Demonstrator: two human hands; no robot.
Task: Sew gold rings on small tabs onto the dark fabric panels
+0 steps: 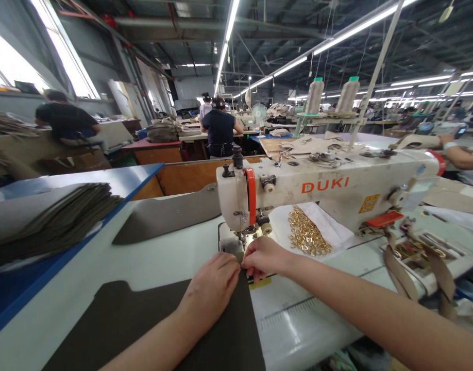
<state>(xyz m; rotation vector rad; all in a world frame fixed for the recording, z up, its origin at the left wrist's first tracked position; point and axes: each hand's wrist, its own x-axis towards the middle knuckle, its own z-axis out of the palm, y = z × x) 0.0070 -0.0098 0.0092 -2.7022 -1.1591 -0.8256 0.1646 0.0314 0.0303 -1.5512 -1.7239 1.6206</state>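
Observation:
A dark olive-grey fabric panel [144, 314] lies on the bed of the white sewing machine [283, 180], its far corner just in front of the presser foot [242, 238]. On that corner is my left hand [213, 283], its fingers curled together and gripping the edge. Opposite it, my right hand [265, 256] is closed in a pinch right beside the needle area. A small olive piece of fabric [240, 256] shows between the two hands; the fingertips hide most of it. Whether it is joined to the panel I cannot tell.
Gold metal rings [308, 232] are heaped on white cloth beneath the machine arm. Another dark panel [170, 211] lies behind, a fabric stack [54, 221] at left. A tray [433, 257] with straps stands right. Co-workers sit further off; one's arm [460, 154] shows at right.

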